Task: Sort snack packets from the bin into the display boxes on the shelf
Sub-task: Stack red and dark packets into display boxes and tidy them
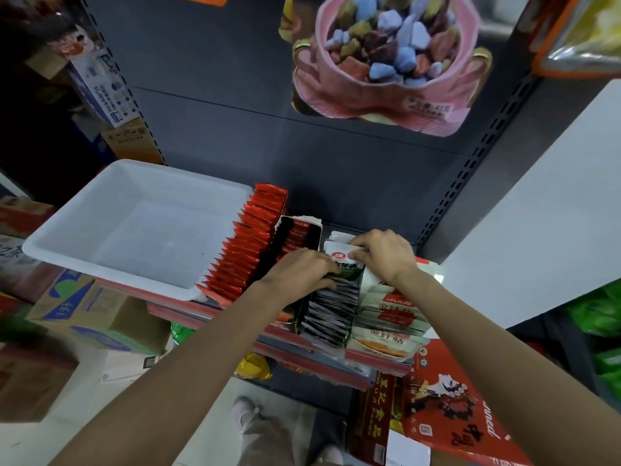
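Standing on a dark metal shelf [336, 356] with a red front edge, a white bin [100, 230] sits left of rows of red packets [248, 243], a box of dark packets [331, 307] and a box of pale packets [391, 312]. Cardboard cartons [84, 307] crowd the floor at the left, and a grey back panel rises behind. The left hand [299, 272] lies with curled fingers on the dark packets, touching the white-and-green packet [342, 260]. The right hand [383, 252] pinches that packet's top edge above the dark-packet box.
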A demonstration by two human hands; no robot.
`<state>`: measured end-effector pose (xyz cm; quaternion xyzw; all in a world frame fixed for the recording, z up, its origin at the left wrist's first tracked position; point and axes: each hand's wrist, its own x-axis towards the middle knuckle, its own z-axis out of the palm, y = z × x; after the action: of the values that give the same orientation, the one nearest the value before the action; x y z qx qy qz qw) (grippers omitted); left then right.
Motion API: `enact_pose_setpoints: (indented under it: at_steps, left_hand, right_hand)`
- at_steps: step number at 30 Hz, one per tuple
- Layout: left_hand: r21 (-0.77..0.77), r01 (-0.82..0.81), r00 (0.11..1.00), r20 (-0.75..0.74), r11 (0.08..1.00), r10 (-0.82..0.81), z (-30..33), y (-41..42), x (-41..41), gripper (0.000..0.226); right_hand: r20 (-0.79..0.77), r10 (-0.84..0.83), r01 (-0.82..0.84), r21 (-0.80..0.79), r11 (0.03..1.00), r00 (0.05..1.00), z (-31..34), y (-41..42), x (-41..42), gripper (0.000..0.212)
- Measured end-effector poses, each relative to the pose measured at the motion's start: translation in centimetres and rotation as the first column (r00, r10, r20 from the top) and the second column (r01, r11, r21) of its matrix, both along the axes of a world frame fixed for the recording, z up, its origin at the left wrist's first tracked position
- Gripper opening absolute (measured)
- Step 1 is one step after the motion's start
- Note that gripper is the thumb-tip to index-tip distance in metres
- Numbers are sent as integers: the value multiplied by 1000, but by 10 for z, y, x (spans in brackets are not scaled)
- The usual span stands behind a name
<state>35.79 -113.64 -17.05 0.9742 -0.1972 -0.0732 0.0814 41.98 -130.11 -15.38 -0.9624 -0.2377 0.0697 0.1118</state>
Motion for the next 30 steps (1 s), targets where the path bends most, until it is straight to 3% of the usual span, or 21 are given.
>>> enact_pose_setpoints:
  at_steps: [4,9,11,17,22,26,28,30]
  left_hand:
    - [137,28,997,63,990,-37,5,-6,2,21]
    - [295,31,999,31,955,-42,11,-15,6,21]
    - [292,13,1000,14,956,-18,15,-17,6,23]
    - [1,-138,976,173,990,135,27,-13,5,41]
    - [-66,-242,969,25,968,245,22,-11,22,37]
    - [-192,-288,957,-25,938,288,13,-10,22,35]
    - [-319,-335,940,-49,887,337,10,-9,16,35]
    - [-361,-343,931,-11,867,364,6,-8,13,50]
  right_hand:
    - [-9,-17,17,11,1000,1000,-1,1,-1,22]
    - [1,-13,13,1,1000,1000,-3,-1,-2,22]
    - [-5,-10,10,-5,1000,1000,-1,-1,-1,21]
    - [-183,43,-34,55,998,982,17,-4,17,23]
    - [-198,105,-124,-84,989,974,14,8,20,40]
    - [-393,76,-52,72,996,916,30,-1,20,48]
    - [-375,98,-96,24,995,922,30,0,14,45]
    - [-276,84,-108,-72,992,958,24,4,9,49]
